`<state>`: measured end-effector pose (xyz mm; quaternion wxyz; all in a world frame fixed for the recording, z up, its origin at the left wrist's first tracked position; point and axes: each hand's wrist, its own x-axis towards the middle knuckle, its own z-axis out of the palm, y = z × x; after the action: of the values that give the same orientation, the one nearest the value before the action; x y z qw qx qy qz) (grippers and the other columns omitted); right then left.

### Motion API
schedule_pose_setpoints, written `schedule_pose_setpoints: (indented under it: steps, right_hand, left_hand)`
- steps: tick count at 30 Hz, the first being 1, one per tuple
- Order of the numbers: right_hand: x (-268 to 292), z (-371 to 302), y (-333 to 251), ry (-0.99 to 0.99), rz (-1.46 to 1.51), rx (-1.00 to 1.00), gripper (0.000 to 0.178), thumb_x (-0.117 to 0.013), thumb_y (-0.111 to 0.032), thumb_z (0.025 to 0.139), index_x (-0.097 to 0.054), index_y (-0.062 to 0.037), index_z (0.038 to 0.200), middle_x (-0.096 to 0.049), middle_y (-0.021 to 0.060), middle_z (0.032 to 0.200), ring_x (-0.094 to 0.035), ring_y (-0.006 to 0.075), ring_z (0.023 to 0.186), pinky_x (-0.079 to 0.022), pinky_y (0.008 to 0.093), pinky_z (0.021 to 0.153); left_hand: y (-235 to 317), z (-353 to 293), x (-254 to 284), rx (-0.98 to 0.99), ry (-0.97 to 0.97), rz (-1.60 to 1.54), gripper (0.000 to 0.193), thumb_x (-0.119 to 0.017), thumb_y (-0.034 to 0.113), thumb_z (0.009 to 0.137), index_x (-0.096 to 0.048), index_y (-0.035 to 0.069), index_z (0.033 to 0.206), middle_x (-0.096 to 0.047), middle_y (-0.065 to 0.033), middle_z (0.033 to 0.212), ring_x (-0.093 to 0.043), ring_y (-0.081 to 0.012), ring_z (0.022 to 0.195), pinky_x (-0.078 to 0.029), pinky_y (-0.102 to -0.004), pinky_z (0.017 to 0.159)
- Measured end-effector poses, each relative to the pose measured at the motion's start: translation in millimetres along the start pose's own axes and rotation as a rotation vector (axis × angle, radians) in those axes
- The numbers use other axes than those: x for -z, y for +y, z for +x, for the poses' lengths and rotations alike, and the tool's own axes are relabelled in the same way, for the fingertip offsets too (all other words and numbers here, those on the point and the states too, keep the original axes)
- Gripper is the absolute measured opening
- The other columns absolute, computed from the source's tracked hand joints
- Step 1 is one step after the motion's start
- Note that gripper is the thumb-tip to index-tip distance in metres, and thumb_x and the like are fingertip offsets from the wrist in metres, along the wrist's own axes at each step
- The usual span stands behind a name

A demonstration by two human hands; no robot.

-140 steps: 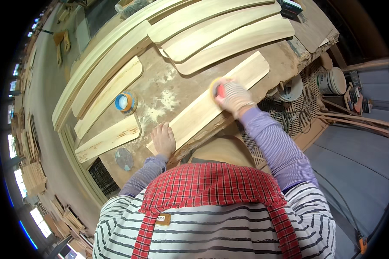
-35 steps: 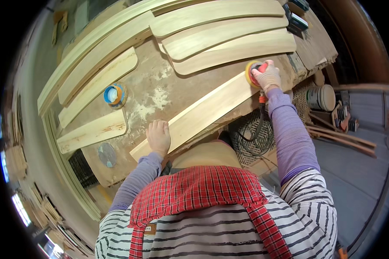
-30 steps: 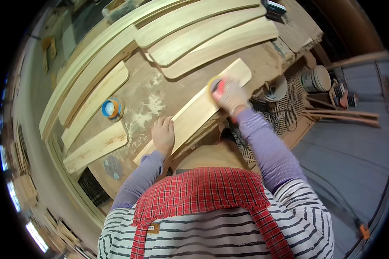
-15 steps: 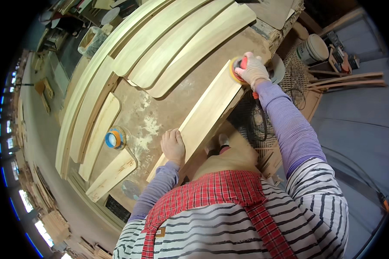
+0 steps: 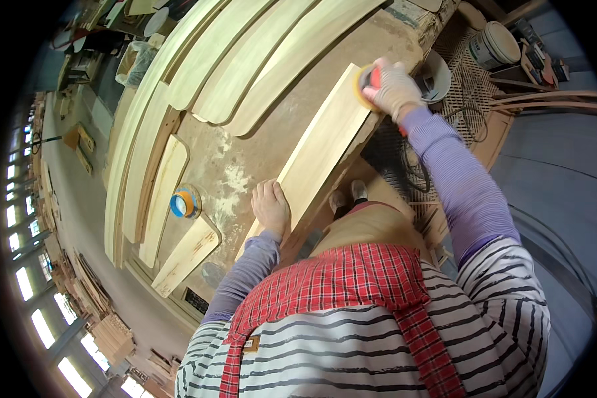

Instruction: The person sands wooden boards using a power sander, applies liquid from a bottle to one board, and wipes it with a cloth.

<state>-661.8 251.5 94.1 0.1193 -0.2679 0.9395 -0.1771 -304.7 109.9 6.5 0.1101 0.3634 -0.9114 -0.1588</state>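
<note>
A long pale wooden board (image 5: 325,142) lies slantwise along the table's near edge. My right hand (image 5: 398,91), in a light glove, is wrapped round a small red handheld sander (image 5: 363,85) with a yellow-orange round pad. The pad sits at the board's far end, and motion blurs the fingers slightly. Lower down, my bare left hand (image 5: 270,207) grips the board across its left edge, fingers together and thumb hidden. A dark cord or hose (image 5: 411,166) hangs from below the sander beside the table.
Several curved pale boards (image 5: 245,60) lie across the table's far and left side. A blue-and-orange tape roll (image 5: 185,201) sits near a short board (image 5: 187,255). Off the table's right edge stand a grey bucket (image 5: 436,78) and a white bucket (image 5: 494,45).
My view has shifted a little, so the table contents appear displaced. The sander stays at the board's far end in my right hand, and my left hand keeps its place on the board.
</note>
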Motion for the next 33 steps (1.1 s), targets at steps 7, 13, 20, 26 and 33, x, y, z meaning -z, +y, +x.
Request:
schedule_pose_setpoints:
  steps: [7, 13, 20, 26, 33]
  right_hand:
    - [-50.8, -122.3, -71.5, -0.473, -0.071, 0.284, 0.041, -0.069, -0.035, 0.082, -0.056, -0.0255, 0.120, -0.051, 0.0219, 0.126, -0.064, 0.0382, 0.105, -0.055, 0.0459, 0.088]
    - [-2.1, -7.6, -12.3, 0.010, 0.036, -0.034, 0.041, -0.067, -0.027, 0.081, -0.059, -0.0083, 0.117, -0.056, 0.0281, 0.115, -0.064, 0.0441, 0.099, -0.054, 0.0460, 0.084]
    - [-56.5, -98.3, -125.7, -0.408, -0.026, 0.412, 0.031, -0.065, -0.021, 0.085, -0.061, -0.0162, 0.116, -0.056, 0.0226, 0.121, -0.067, 0.0403, 0.101, -0.055, 0.0500, 0.086]
    - [-19.9, 12.8, -89.1, -0.199, -0.066, 0.120, 0.042, -0.066, -0.023, 0.085, -0.056, -0.0153, 0.125, -0.051, 0.0251, 0.125, -0.065, 0.0404, 0.102, -0.055, 0.0453, 0.088]
    - [-20.7, 17.6, -80.9, -0.145, -0.059, 0.117, 0.049, -0.070, -0.024, 0.083, -0.053, -0.0168, 0.128, -0.051, 0.0226, 0.123, -0.065, 0.0396, 0.104, -0.054, 0.0463, 0.090]
  left_hand:
    - [0.2, -4.1, -0.2, -0.012, 0.046, 0.003, 0.020, -0.049, 0.022, 0.101, -0.065, 0.009, 0.100, -0.063, -0.0095, 0.102, -0.057, -0.0316, 0.097, -0.044, -0.0429, 0.086]
    - [4.2, 1.9, -1.8, -0.020, 0.063, -0.016, 0.020, -0.050, 0.023, 0.100, -0.065, 0.009, 0.098, -0.063, -0.0102, 0.101, -0.057, -0.0323, 0.096, -0.045, -0.0437, 0.084]
    - [-1.2, -1.8, -2.2, 0.042, 0.061, 0.031, 0.019, -0.049, 0.022, 0.100, -0.062, 0.008, 0.097, -0.059, -0.0121, 0.096, -0.056, -0.0337, 0.094, -0.044, -0.0452, 0.082]
    - [2.0, 0.5, -3.1, 0.046, 0.077, 0.008, 0.017, -0.051, 0.020, 0.100, -0.060, 0.008, 0.094, -0.057, -0.0128, 0.093, -0.055, -0.0343, 0.092, -0.044, -0.0453, 0.080]
    - [8.4, 2.8, -2.3, 0.046, 0.093, -0.024, 0.016, -0.052, 0.019, 0.099, -0.059, 0.007, 0.093, -0.057, -0.0135, 0.092, -0.056, -0.0344, 0.091, -0.044, -0.0445, 0.079]
